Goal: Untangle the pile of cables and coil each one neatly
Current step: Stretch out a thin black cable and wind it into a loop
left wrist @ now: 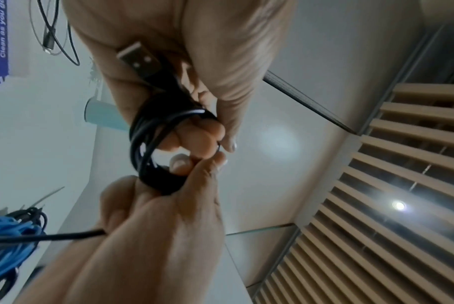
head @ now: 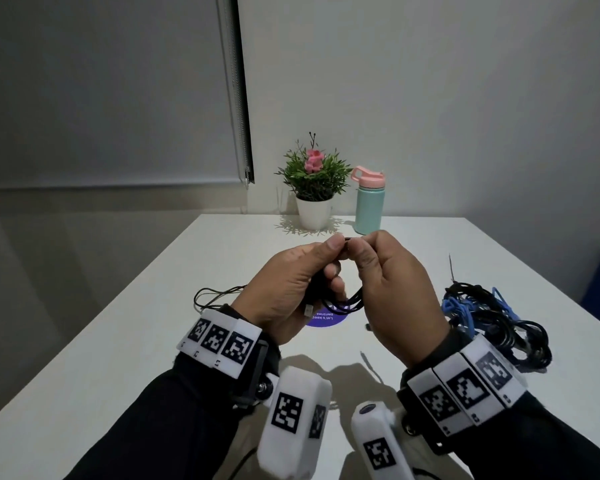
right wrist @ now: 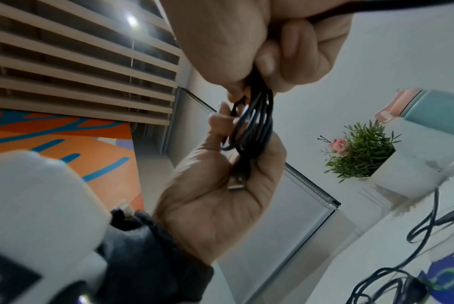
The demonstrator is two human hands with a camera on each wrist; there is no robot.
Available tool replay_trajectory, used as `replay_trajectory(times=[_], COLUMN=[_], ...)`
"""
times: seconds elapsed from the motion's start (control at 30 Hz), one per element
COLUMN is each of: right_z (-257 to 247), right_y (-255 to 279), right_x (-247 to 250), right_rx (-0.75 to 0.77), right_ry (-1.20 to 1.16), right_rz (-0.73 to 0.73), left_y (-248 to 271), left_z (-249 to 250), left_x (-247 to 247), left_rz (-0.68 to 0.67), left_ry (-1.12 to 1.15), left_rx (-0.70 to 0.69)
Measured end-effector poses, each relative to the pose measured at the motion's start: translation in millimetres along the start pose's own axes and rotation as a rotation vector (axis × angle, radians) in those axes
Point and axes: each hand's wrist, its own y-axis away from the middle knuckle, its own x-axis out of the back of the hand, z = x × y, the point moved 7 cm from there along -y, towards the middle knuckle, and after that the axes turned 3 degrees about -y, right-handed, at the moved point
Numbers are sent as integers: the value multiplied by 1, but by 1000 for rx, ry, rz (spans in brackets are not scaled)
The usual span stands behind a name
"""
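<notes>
Above the table, both hands hold a small coil of black cable [head: 349, 304] between them. My left hand [head: 333, 266] grips the coil in curled fingers, and its USB plug [left wrist: 140, 59] lies against the palm. My right hand [head: 368, 251] pinches the top of the same coil [right wrist: 254, 127] with thumb and fingertips, close to the left thumb. A strand of black cable [left wrist: 65, 236] runs from under the right hand towards the tangled pile of black and blue cables [head: 492, 317] on the table at the right. Another thin black cable [head: 215, 294] lies loose behind the left wrist.
A white table [head: 153, 341] carries a round purple sticker [head: 326, 319] under the hands. At its far edge stand a potted plant [head: 314, 188] and a mint bottle with a pink lid [head: 369, 206]. Walls close off the back.
</notes>
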Motion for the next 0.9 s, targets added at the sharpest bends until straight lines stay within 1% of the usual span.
replay_trajectory(times=[0.1,0.17,0.23,0.33,0.37,0.4,0.47,0.5,0.57,0.6,0.67,0.73,0.8,0.9], right_z=[8,10,10,11,12,15,24,30,43,47,52,56,57,57], right_y=[-6,-7,-5,-10,-14,-17,-21,-21,-18,-16,-12,-8,-7,-7], right_x=[13,13,5,0,3,7,14,13,5,-1,-12,-19,-20,-19], right_rx=[-36,-44,-42,-11,-5,-8,-50,-86,-162,-190,-228,-250,-256,-248], right_ry=[2,-33,-24,140,154,119,-37,-108,-176,-186,-209,-215,-195,-185], right_rz=[85,88,15,-166,-214,-238,-210,-182,-162,-173,-237,-309,-327,-302], left_y=[4,5,5,5,6,7,8,7,5,4,4,3,2,1], left_z=[1,3,9,17,18,18,18,17,15,15,14,11,8,7], left_x=[-2,0,9,25,28,29,25,22,15,11,8,12,18,15], left_rz=[-79,-81,-10,131,162,186,205,189,135,99,50,77,103,45], left_ry=[-65,-107,-182,-411,-481,-556,-704,-739,-708,-698,-768,-829,-806,-788], left_rx=[54,102,105,54,43,33,4,-21,-64,-82,-107,-112,-105,-122])
